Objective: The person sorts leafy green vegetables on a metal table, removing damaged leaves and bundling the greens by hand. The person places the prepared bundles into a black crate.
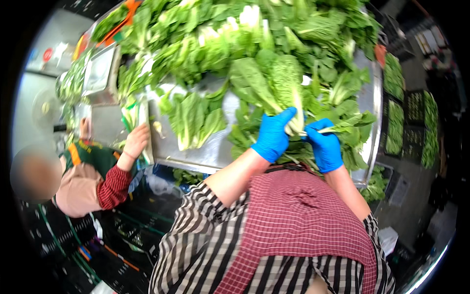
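My left hand (276,134), in a blue glove, grips a head of leafy greens (288,81) near its pale stem end. The leaves fan out away from me. My right hand (325,143), gloved in the same blue, pinches a single leaf (350,124) by its stalk, close beside the base of the head. Loose leaves (293,156) lie under and around both hands, hiding part of the metal table (235,101). To the left, a small bunch of greens (198,119) rests flat on the bare metal, stems toward me.
A large heap of greens (220,40) covers the table's far side. At the left, a co-worker's hand (136,141) touches stalks beside a metal box (101,71). Black crates (414,137) with greens stand on the floor at right. The table's raised rim (376,110) curves along the right.
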Tool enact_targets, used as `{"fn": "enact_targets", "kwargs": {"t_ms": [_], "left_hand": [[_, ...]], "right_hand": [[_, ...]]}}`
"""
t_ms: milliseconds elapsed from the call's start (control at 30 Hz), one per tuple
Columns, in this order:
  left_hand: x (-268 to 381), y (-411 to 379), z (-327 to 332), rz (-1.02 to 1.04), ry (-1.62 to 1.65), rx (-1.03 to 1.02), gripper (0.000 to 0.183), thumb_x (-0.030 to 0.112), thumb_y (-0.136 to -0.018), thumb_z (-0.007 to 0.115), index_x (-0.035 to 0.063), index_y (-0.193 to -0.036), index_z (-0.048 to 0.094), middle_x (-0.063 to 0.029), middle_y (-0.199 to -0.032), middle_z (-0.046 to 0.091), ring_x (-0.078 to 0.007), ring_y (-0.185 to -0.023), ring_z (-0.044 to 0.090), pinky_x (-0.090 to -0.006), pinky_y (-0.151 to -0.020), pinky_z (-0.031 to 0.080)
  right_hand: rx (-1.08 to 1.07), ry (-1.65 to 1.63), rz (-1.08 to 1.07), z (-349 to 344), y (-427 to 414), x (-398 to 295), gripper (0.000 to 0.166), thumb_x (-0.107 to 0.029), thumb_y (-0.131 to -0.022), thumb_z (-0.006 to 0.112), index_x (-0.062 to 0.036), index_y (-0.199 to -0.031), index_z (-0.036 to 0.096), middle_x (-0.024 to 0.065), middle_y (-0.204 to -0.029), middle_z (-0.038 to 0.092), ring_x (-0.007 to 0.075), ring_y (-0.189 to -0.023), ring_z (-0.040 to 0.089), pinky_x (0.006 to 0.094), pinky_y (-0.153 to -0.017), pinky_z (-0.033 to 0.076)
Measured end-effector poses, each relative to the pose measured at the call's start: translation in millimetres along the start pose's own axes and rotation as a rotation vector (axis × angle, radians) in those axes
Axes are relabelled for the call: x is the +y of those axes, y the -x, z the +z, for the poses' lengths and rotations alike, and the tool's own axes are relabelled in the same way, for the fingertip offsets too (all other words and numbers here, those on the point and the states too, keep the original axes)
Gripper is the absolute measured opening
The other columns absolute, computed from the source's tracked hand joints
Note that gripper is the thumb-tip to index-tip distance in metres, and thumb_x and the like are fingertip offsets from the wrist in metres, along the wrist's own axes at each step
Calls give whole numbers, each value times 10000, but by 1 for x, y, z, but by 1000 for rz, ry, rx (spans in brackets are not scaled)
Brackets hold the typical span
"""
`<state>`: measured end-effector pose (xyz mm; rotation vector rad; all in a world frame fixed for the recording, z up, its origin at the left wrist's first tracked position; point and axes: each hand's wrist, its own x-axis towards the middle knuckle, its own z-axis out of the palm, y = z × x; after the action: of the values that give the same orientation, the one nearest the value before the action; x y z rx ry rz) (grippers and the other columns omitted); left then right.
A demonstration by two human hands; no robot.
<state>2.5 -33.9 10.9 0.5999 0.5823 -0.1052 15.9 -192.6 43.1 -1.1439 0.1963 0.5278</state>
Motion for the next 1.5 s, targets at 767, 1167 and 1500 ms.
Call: {"fn": "enact_targets", "kwargs": {"t_ms": [767, 1167, 1500], "left_hand": [[187, 88, -257, 650, -1282, 496, 634, 98, -813, 715, -30, -1347, 399, -153, -1289, 525, -236, -1132, 524, -340, -981, 406], [185, 57, -311, 933, -992, 680, 696, 108, -832, 719, -46, -1394, 337, -145, -1341, 475, -218, -1149, 490, -326, -992, 391], [174, 46, -307, 597, -1228, 419, 702, 91, -877, 646, -42, -1446, 257, -149, -1417, 412, -238, -1241, 433, -349, -1062, 322]], "right_hand": [[-276, 1762, -11, -39, 7, -38, 394, -328, -704, 729, -96, -981, 573, 157, -896, 636, 372, -861, 617, 467, -716, 490], [245, 1163, -146, -70, -47, -55, 336, -375, -777, 699, -72, -918, 673, 132, -792, 666, 280, -727, 645, 379, -664, 507], [549, 1272, 91, -122, -128, -34, 599, -493, -724, 705, -37, -1081, 557, 245, -1083, 621, 397, -1010, 602, 469, -857, 481]]}}
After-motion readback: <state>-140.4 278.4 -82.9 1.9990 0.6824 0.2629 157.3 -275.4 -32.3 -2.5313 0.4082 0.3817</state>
